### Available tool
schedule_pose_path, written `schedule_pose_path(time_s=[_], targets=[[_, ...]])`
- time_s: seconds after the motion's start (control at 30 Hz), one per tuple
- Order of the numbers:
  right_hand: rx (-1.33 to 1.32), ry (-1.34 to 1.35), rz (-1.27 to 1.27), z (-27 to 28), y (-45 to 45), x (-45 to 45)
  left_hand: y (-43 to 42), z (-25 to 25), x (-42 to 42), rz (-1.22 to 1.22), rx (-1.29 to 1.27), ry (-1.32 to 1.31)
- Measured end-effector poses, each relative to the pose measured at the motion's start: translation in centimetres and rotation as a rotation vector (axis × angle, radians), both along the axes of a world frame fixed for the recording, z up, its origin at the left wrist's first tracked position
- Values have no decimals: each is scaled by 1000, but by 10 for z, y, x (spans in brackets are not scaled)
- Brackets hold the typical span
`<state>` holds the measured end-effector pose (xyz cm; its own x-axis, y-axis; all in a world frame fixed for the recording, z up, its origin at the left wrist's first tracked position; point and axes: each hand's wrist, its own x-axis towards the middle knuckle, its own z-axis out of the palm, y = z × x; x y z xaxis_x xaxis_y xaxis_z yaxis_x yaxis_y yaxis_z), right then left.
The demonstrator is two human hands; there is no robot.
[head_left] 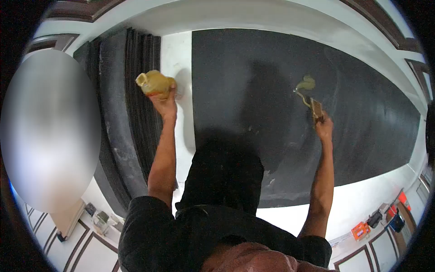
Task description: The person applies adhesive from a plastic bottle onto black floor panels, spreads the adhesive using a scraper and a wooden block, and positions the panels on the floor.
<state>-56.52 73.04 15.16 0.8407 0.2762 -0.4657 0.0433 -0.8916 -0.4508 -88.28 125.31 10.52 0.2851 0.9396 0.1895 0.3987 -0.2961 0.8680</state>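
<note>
My left hand [164,102] is raised at the left and closed around a yellow bottle [155,84], tilted with its open mouth toward the left. A reddish-orange band shows low on the bottle. My right hand [324,127] grips a flat tan spreader [316,109] over the large black sheet [235,77]; its exact kind is hard to tell. Just beyond the tool, a yellowish glue-like blob [308,82] lies on the sheet. A thin yellowish streak [304,97] runs from near the blob toward the spreader.
A stack of black sheets [144,90] stands left of the large sheet, with a white strip [176,54] between them. Orange boxes [360,230] and other items sit at the lower right. Clear containers [100,223] are at the lower left. A blurred oval hides the left edge.
</note>
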Motion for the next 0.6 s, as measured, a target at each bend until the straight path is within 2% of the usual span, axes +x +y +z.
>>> schedule_pose_path(time_s=[0.03,0.07,0.1,0.17,0.2,0.27,0.37,0.47,0.53,0.6], targets=[[104,-61,61,-13,2,-3,13,-24,-14,20,93,-3],[111,-108,79,-20,-6,-2,42,-55,-38,6,49,-70],[79,-152,93,-34,-7,3,39,-54,-32,47,48,-66],[-5,-236,122,-48,-15,15,10,-16,-16,88,-47,-40],[9,-178,93,-18,8,15,2,-5,-13,75,-92,-46],[-220,-66,25,-3,27,29,-6,-8,-16,-3,-227,5],[-380,-183,102,-19,31,50,-19,-7,-20,30,-149,-25],[-255,-226,161,-9,40,65,-26,-12,-20,27,-215,-10],[-289,-262,209,-20,46,79,-39,-17,-16,31,-220,-2],[-321,-304,256,-24,53,94,-67,-30,-22,218,-408,342]])
